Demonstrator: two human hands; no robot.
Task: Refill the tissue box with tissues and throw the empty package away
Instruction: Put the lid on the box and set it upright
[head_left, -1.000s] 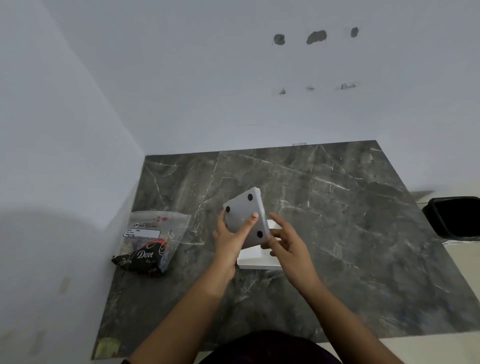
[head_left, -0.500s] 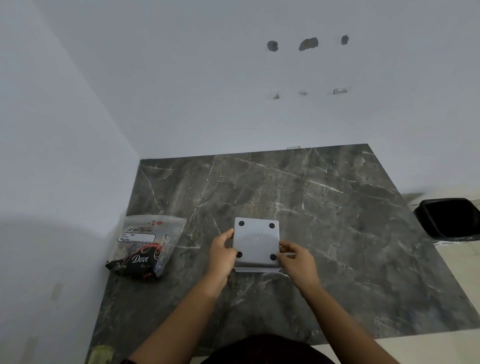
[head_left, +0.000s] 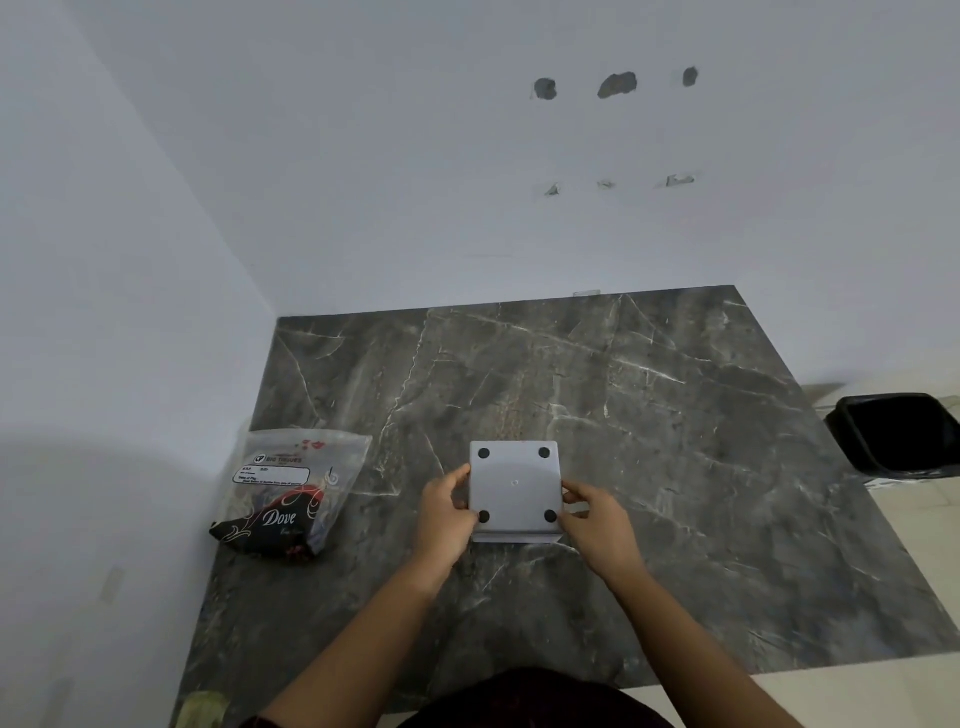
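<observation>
A square white tissue box (head_left: 514, 486) lies upside down on the dark marble table (head_left: 649, 441), its base panel with black round feet facing up. My left hand (head_left: 445, 512) grips its left side and my right hand (head_left: 597, 519) grips its right side. A thin white edge shows under the panel at the near side. The tissue package (head_left: 291, 493), a clear and black plastic bag printed "Dove", lies flat to the left near the wall. What is inside the box is hidden.
A black waste bin (head_left: 898, 434) stands on the floor past the table's right edge. White walls close the table's left and far sides. A small greenish object (head_left: 200, 709) sits at the near left corner.
One second ago both hands held the base panel tilted up above the white box. It now lies flat on the box, with a hand pressed at each side.
</observation>
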